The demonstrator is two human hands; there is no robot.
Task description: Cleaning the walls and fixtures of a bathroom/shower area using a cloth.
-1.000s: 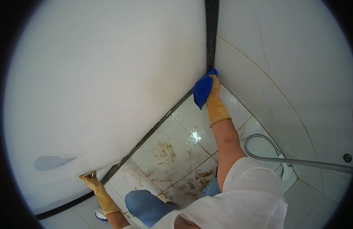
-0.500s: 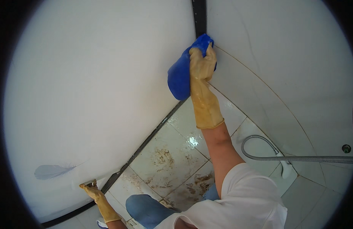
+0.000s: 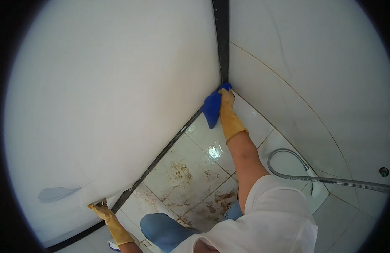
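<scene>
My right hand (image 3: 227, 99), in a yellow rubber glove, grips a blue cloth (image 3: 212, 110). It presses the cloth into the low corner where a black upright strip (image 3: 222, 46) meets the floor. Part of the cloth hangs loose on the left of the glove. At the lower left my left hand (image 3: 103, 211), gloved the same way, is closed round the edge of the frosted white panel (image 3: 106, 105); some of its fingers are hidden. A dark bottom rail (image 3: 163, 154) runs along the panel's foot.
Brown dirt (image 3: 180, 173) smears the wet white floor tiles (image 3: 203, 126). To the right lie a white shower head (image 3: 316, 185) and its grey hose (image 3: 351, 182). A pale wall (image 3: 313, 63) rises on the right. My knee (image 3: 163, 230) is bent at the bottom.
My right hand has slid the blue cloth down the black strip to its foot, uncovering more of the strip. My left hand stays at the panel's edge.
</scene>
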